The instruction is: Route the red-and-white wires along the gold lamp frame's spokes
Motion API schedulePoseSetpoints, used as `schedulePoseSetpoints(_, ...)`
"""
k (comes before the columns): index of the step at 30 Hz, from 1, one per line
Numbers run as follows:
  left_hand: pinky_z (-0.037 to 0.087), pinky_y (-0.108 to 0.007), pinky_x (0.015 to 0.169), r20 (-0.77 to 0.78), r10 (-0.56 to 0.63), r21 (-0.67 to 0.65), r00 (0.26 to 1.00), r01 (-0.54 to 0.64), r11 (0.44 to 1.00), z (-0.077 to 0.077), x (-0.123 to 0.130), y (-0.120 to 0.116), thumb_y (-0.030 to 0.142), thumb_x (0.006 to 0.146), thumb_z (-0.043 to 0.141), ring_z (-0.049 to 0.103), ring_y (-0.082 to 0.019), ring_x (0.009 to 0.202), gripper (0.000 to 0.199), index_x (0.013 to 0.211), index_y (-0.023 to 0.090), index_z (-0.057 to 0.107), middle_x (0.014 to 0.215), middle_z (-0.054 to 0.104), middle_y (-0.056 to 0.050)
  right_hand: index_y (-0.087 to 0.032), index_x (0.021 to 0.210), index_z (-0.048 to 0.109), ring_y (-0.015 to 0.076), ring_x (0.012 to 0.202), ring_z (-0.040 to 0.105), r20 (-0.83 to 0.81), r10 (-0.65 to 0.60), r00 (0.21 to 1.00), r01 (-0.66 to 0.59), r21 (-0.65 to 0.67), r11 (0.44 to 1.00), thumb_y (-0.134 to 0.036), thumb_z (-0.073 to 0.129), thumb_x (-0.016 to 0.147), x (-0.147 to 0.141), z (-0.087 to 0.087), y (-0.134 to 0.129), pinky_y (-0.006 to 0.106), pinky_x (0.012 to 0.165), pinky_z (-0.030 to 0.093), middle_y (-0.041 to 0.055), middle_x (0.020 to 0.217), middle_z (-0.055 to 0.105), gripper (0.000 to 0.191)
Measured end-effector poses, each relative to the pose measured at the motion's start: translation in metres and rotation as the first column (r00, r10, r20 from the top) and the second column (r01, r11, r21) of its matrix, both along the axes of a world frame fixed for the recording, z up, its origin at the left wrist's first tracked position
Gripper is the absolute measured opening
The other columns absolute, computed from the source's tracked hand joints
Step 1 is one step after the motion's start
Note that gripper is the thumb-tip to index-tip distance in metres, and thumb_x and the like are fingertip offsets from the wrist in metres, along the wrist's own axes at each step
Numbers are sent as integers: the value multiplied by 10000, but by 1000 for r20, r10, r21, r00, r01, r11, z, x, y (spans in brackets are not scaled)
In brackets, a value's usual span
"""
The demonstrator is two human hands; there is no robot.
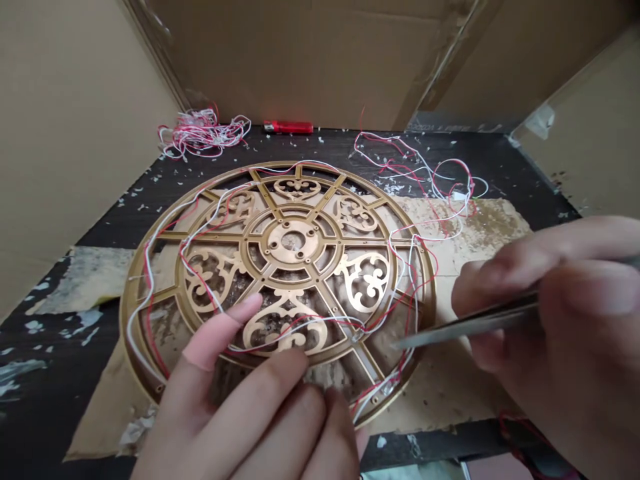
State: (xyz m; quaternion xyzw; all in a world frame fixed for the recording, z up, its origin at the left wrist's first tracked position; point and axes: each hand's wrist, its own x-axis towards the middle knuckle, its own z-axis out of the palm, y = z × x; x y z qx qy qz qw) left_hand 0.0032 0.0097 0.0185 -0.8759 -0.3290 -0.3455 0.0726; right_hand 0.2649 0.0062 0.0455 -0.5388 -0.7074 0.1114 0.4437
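Observation:
A round gold metal frame (293, 242) with scrollwork panels lies on a sheet of cardboard. Red and white wires (146, 267) run around its outer ring and across its inner part. My left hand (255, 400) rests over the near edge of the frame, its index finger in a pink finger cover pointing up and the other fingers bent; its fingertips are partly hidden. At the right, my right hand (560, 313) is closed on metal tweezers (465, 327), whose tips hover over the frame's lower right part, near the wires.
A tangled bundle of red and white wire (203, 133) lies at the back left, beside a red lighter (289, 127). Loose wires (430, 173) trail at the back right. Cardboard walls (300, 60) enclose the dark table (340, 143), which is strewn with white scraps.

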Motion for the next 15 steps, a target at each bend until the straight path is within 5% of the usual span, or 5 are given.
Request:
schedulePoseSetpoints(3, 407, -369, 1416, 42, -22, -46, 999, 24, 999, 7, 4, 0, 178, 1158, 652, 722, -135, 936, 203, 1003, 268, 747, 926, 828, 80, -289, 1305, 802, 292, 929, 763, 36, -12, 999, 11, 9, 1000, -498, 685, 1220, -7, 6, 7, 393, 759, 685, 83, 1012, 719, 254)
schedulePoseSetpoints(7, 405, -365, 1429, 86, 2, -98, 996, 7, 995, 9, 2, -2, 156, 1172, 586, 763, -102, 960, 240, 988, 279, 678, 1047, 853, 109, -306, 1314, 754, 183, 1049, 740, 51, -65, 997, 64, 29, 998, -280, 599, 1253, -13, 15, 9, 307, 931, 631, 5, 1237, 742, 169)
schedulePoseSetpoints(10, 402, -319, 1435, 108, -18, -87, 994, 28, 996, 4, -15, -4, 124, 1159, 597, 795, -68, 879, 285, 936, 278, 683, 987, 866, 148, -262, 1334, 702, 170, 1198, 719, 317, -28, 948, 12, 50, 999, -282, 563, 1294, 2, 18, 7, 293, 1022, 548, -15, 1365, 721, 146)
schedulePoseSetpoints(13, 379, -361, 1475, -54, -104, -116, 993, 98, 988, -10, -41, -16, 137, 1131, 586, 832, -115, 958, 293, 1086, 324, 807, 1161, 891, 114, -186, 1368, 669, 257, 1020, 671, 825, -161, 541, 32, 172, 985, -302, 447, 1300, 32, 19, 4, 398, 807, 470, 95, 1267, 695, 259)
schedulePoseSetpoints(15, 376, -217, 1419, -37, -100, -105, 994, 96, 990, -20, -53, -31, 110, 1156, 512, 799, -73, 905, 369, 1139, 322, 814, 1147, 875, 124, -169, 1337, 673, 289, 947, 662, 887, -84, 453, -37, 113, 993, -208, 452, 1162, 50, 17, 3, 433, 806, 456, 102, 1181, 700, 285)
